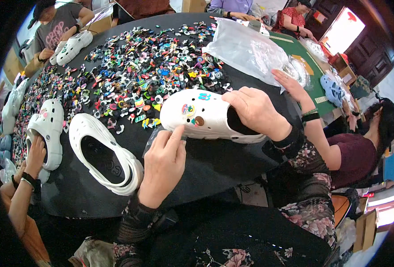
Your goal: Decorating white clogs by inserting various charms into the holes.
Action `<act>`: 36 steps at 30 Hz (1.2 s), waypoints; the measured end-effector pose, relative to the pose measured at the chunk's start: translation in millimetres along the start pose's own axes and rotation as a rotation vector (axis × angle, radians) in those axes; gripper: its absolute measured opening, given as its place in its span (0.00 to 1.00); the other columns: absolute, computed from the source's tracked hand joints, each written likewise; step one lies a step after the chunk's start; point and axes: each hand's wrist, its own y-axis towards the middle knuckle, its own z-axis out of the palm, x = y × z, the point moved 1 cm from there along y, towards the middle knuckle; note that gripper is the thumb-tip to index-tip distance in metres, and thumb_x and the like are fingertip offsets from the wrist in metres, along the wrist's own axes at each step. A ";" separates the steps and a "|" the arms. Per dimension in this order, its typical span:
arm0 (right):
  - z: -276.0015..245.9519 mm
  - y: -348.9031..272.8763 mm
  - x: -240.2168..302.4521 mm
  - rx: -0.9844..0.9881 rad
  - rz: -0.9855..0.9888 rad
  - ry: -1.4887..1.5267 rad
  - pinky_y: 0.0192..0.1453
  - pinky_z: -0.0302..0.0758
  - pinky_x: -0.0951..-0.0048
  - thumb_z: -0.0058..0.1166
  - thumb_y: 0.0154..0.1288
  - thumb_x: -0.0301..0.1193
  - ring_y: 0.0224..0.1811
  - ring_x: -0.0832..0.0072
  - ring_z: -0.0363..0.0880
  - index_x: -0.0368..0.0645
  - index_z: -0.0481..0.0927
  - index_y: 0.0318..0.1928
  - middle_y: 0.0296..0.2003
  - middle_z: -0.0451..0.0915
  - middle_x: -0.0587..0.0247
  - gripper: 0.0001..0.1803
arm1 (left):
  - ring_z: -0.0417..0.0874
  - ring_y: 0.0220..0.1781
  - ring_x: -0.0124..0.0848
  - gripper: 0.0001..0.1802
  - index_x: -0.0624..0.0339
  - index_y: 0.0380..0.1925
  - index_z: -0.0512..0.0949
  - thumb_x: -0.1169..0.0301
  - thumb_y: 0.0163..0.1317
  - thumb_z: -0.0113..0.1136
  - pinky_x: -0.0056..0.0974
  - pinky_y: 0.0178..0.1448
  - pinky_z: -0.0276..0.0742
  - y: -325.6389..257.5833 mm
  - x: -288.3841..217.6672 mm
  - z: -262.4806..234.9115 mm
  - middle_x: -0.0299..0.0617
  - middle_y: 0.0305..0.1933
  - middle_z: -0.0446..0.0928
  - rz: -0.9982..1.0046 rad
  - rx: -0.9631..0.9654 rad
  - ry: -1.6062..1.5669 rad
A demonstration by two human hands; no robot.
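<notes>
A white clog (215,127) with round holes lies sideways before me, its toe to the left. On its upper are a blue charm (203,96), a multicoloured charm (188,109) and a brown round charm (199,121). My right hand (261,111) is closed on the clog at its opening, thumb and fingers over the rim. My left hand (163,162) is at the clog's near toe edge, index finger reaching to it and other fingers curled; what they hold, if anything, is hidden. A second white clog (105,153) lies left of that hand, without charms that I can see.
Loose colourful charms (148,66) cover much of the black table (206,162). A clear plastic bag (246,49) lies at the far right. At left, another person's hand (36,155) is inside a white clog (52,124). More people sit around, with a blue clog (332,90) at right.
</notes>
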 end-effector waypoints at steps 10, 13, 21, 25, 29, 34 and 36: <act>3.0 -3.5 -4.6 -0.033 0.014 0.052 0.37 0.75 0.68 0.53 0.55 0.23 0.35 0.68 0.79 0.43 0.76 0.46 0.33 0.79 0.65 0.15 | 0.81 0.35 0.45 0.19 0.64 0.50 0.78 0.82 0.56 0.60 0.44 0.41 0.79 -1.5 0.8 -1.9 0.49 0.40 0.75 -0.084 -0.031 -0.022; 0.5 -0.9 -3.7 -0.062 0.001 0.106 0.34 0.78 0.63 0.55 0.49 0.16 0.30 0.61 0.80 0.39 0.76 0.43 0.31 0.79 0.59 0.18 | 0.81 0.39 0.44 0.20 0.66 0.50 0.76 0.84 0.55 0.59 0.43 0.44 0.79 -1.8 -1.2 -4.3 0.52 0.47 0.72 -0.169 -0.072 -0.098; -14.0 -5.4 2.3 -0.023 -0.109 -0.029 0.38 0.73 0.71 0.54 0.55 0.28 0.36 0.71 0.77 0.43 0.76 0.46 0.37 0.80 0.65 0.15 | 0.72 0.61 0.54 0.25 0.70 0.57 0.68 0.83 0.57 0.58 0.47 0.63 0.71 -2.0 3.2 -5.6 0.60 0.61 0.65 -0.194 -0.113 -0.125; -17.9 -7.4 4.7 -0.037 -0.154 -0.073 0.37 0.72 0.71 0.55 0.54 0.29 0.36 0.73 0.77 0.43 0.76 0.45 0.39 0.79 0.65 0.16 | 0.71 0.62 0.55 0.26 0.70 0.58 0.68 0.82 0.58 0.58 0.48 0.65 0.70 -2.7 6.9 -2.5 0.61 0.61 0.66 -0.205 -0.097 -0.109; -20.0 -7.4 6.1 -0.053 -0.168 -0.082 0.37 0.72 0.71 0.55 0.54 0.29 0.37 0.72 0.77 0.42 0.76 0.46 0.39 0.79 0.63 0.17 | 0.77 0.58 0.40 0.24 0.66 0.59 0.68 0.79 0.62 0.56 0.38 0.52 0.79 -3.7 10.4 -0.9 0.51 0.63 0.68 -0.141 -0.096 -0.022; -15.1 -9.9 3.0 -0.059 -0.168 -0.063 0.37 0.72 0.71 0.55 0.53 0.29 0.36 0.71 0.77 0.41 0.76 0.45 0.39 0.79 0.62 0.17 | 0.76 0.60 0.40 0.24 0.66 0.60 0.69 0.79 0.63 0.56 0.39 0.55 0.78 -4.3 11.4 -1.1 0.52 0.63 0.69 -0.156 -0.084 -0.047; -15.1 -12.0 2.5 -0.058 -0.161 -0.059 0.37 0.73 0.71 0.55 0.53 0.29 0.36 0.71 0.78 0.41 0.76 0.45 0.39 0.79 0.62 0.17 | 0.76 0.60 0.41 0.24 0.67 0.60 0.68 0.80 0.63 0.55 0.39 0.55 0.77 -3.8 11.0 -0.6 0.53 0.62 0.71 -0.099 -0.073 -0.017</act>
